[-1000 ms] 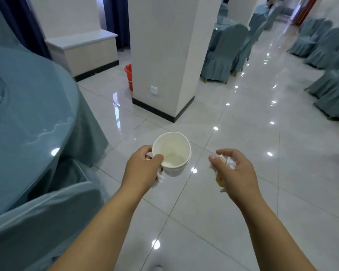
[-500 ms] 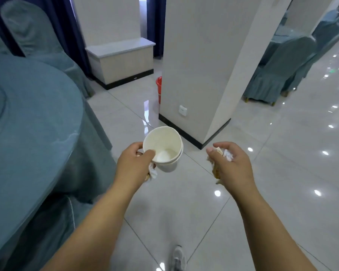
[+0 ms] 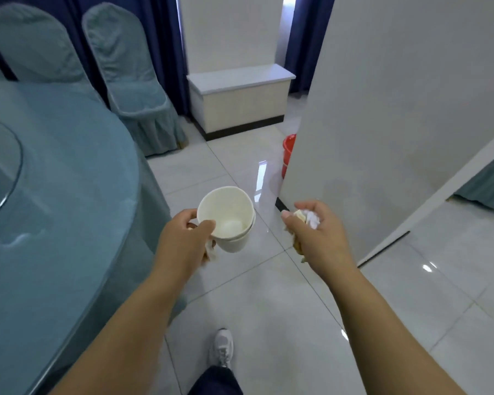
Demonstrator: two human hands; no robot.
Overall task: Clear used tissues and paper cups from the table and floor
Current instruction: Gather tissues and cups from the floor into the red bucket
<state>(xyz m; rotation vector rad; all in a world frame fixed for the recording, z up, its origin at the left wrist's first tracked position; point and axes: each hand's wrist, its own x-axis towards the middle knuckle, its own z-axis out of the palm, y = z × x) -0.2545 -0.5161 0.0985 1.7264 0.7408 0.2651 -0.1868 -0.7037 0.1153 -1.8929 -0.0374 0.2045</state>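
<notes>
My left hand (image 3: 184, 243) grips stacked white paper cups (image 3: 230, 218) by the rim, thumb inside, with a bit of tissue (image 3: 210, 252) tucked under the fingers. The cups tilt toward me and look empty. My right hand (image 3: 317, 232) is closed around crumpled white tissues (image 3: 310, 218) and some yellowish scrap hanging below the palm. Both hands hover over the tiled floor, about a cup's width apart.
A round table with blue-green cloth (image 3: 54, 223) fills the left. Two covered chairs (image 3: 131, 81) stand behind it. A white pillar (image 3: 382, 124) rises on the right, and a red bucket (image 3: 289, 155) peeks out behind it. A low cabinet (image 3: 240, 101) stands ahead. My shoe (image 3: 222, 349) is on the floor.
The view has swung left and moved forward: the pillar now stands at my right, the cabinet and chairs are ahead. Both hands keep the same hold on cups and tissues.
</notes>
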